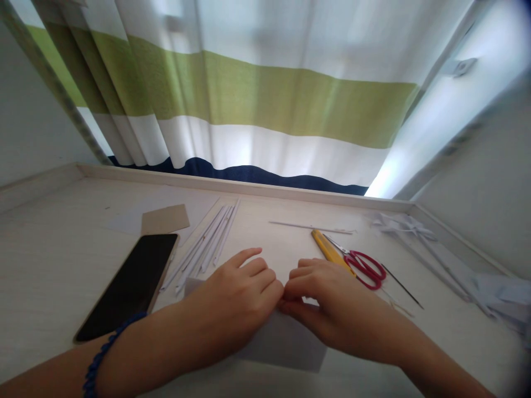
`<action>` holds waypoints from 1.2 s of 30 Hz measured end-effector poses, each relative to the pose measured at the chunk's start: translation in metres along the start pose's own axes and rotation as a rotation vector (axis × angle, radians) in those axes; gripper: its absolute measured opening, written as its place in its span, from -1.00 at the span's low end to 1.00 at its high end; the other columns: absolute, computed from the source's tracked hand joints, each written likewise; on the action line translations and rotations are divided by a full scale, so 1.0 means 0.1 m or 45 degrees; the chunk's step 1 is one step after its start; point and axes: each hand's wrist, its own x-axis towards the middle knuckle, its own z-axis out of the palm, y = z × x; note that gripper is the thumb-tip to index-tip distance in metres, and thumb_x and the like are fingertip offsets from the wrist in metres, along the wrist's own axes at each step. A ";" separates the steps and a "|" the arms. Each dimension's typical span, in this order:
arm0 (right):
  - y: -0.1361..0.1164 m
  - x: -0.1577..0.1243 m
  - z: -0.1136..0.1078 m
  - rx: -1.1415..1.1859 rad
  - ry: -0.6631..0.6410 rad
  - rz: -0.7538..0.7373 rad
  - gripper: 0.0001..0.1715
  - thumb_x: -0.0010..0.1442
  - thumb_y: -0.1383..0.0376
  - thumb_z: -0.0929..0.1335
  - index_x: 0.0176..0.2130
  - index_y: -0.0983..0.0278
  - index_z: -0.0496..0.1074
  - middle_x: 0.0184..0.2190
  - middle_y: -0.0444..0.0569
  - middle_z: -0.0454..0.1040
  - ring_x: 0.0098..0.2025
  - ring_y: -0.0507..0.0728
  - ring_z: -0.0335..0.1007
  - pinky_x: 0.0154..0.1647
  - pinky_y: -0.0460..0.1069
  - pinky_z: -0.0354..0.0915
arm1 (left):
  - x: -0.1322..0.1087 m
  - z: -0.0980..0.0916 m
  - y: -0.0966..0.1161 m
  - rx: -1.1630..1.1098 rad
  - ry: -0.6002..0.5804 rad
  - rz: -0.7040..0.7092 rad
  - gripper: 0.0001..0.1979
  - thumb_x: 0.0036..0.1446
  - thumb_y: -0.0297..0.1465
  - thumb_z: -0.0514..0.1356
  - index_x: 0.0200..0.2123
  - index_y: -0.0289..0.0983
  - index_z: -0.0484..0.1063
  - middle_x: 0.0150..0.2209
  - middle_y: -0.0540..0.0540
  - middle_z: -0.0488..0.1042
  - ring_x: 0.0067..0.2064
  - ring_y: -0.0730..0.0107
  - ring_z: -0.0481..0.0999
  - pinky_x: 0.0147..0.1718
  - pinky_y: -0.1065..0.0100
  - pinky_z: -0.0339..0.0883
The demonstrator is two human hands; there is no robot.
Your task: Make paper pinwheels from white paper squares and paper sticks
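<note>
A sheet of white paper (286, 342) lies beneath my hands, its lower part showing below them and a corner sticking out left of my left wrist. My left hand (244, 290) has its fingers curled at the paper's far edge, its thumb hidden and one finger raised. Meeting it there, my right hand (332, 298) pinches that edge between thumb and fingers. The fingertips of the two hands nearly touch, and what lies right between them is hidden. Just beyond my left hand rests a bundle of thin rolled paper sticks (213, 237).
Left of the sticks are a black-screened phone (128, 287) and a brown cardboard piece (165, 219). A yellow cutter (327, 247), red-handled scissors (365, 268) and a thin dark rod (402, 286) lie right. Paper scraps (404, 225) sit farther right, before a striped curtain (257, 94).
</note>
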 end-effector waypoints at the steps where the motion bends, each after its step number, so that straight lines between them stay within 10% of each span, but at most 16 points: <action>1: 0.02 -0.01 -0.02 0.032 -0.010 0.017 -0.76 0.14 0.28 0.27 -0.50 0.25 0.43 -0.55 -0.10 0.43 -0.41 0.06 0.28 -0.37 -0.05 0.09 | 0.01 -0.01 -0.03 0.022 -0.002 0.053 -0.86 0.11 -0.54 0.01 -0.42 -0.29 0.34 -0.42 -0.05 0.38 -0.39 0.37 0.29 -0.05 0.14 0.18; 19: 0.52 -0.05 -0.40 0.200 -0.024 0.313 -0.75 0.09 0.18 0.28 -0.48 0.21 0.47 -0.54 -0.12 0.39 -0.49 0.07 0.28 -0.47 -0.04 0.17 | -0.03 -0.09 -0.68 0.215 0.063 -0.022 -0.71 0.23 -0.39 -0.10 -0.45 -0.31 0.33 -0.42 -0.07 0.40 -0.32 0.35 0.29 -0.15 0.26 0.13; 36: 0.27 0.14 -0.03 0.036 0.019 0.005 -0.74 0.21 0.30 0.19 -0.34 0.24 0.44 -0.38 -0.09 0.49 -0.32 0.07 0.34 -0.25 -0.03 0.15 | 0.03 0.12 -0.43 0.137 0.037 -0.025 -0.74 0.22 -0.41 -0.08 -0.46 -0.28 0.29 -0.45 -0.03 0.40 -0.37 0.33 0.28 -0.21 0.26 0.14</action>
